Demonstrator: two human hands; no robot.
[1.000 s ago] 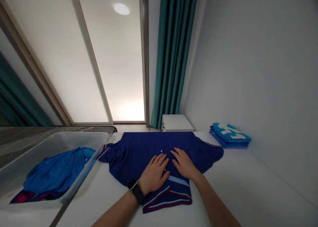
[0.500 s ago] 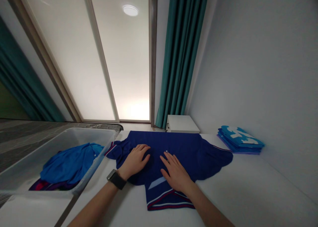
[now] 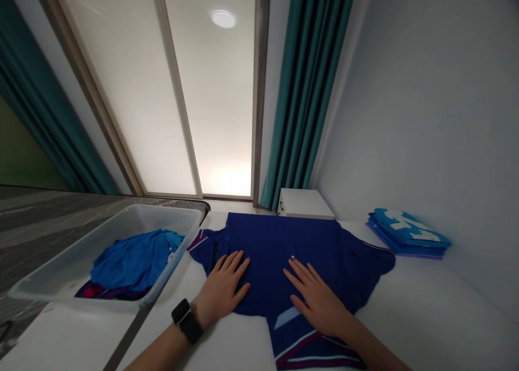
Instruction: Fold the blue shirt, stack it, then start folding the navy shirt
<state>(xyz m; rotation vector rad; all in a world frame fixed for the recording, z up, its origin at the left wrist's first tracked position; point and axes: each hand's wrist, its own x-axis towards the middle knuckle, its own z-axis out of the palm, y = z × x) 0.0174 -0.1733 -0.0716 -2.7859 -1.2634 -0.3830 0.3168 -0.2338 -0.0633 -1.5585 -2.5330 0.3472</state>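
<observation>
A dark blue shirt (image 3: 275,241) with red and white trim lies spread on the white table, its trimmed sleeves reaching to both sides and a striped part hanging toward me. My left hand (image 3: 225,284) rests flat on the shirt's left side, fingers spread, a black watch (image 3: 187,320) on the wrist. Lower right of the middle, my right hand (image 3: 318,300) presses on the fabric with fingers stretched out, beside a small white spot. Neither hand grips the cloth.
On the left stands a translucent plastic bin (image 3: 60,276) holding crumpled clothes (image 3: 132,260), bright blue on top. Folded blue garments (image 3: 407,233) form a stack at the right by the wall. Behind the table are a white cabinet (image 3: 306,203) and a teal curtain (image 3: 312,100).
Both hands have slid a little toward me on the shirt, and its left sleeve lies flatter. The whole view has shifted slightly, so things appear farther right.
</observation>
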